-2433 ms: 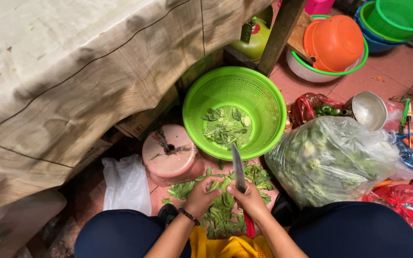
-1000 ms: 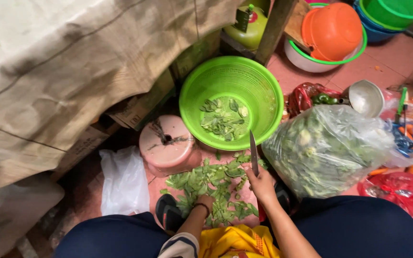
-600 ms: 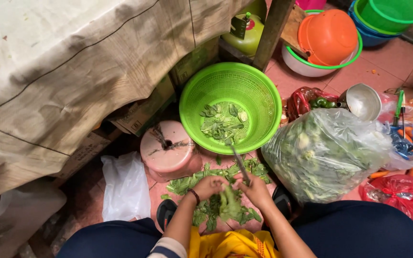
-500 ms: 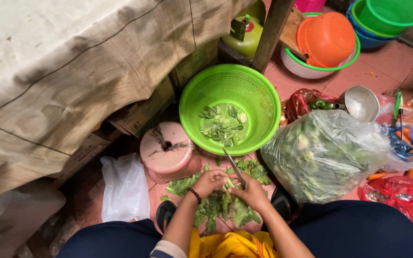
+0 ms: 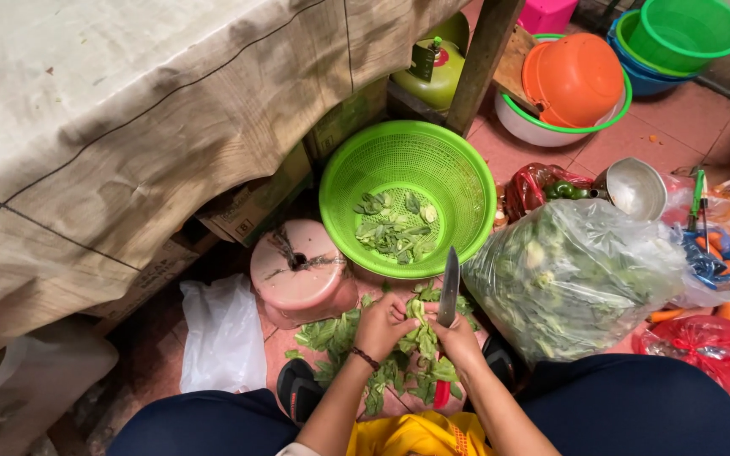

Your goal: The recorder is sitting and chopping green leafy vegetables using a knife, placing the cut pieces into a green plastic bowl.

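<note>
Down on the tiled floor [image 5: 551,152], my left hand [image 5: 382,325] gripped leafy greens [image 5: 420,333], my right hand [image 5: 458,342] clasped the knife [image 5: 449,287]; few cut leaves lay in the green colander [image 5: 407,198], the bagged greens [image 5: 572,274] seemingly untouched.

Upright knife [image 5: 449,285] beside leafy greens [image 5: 420,338] on floor.
</note>
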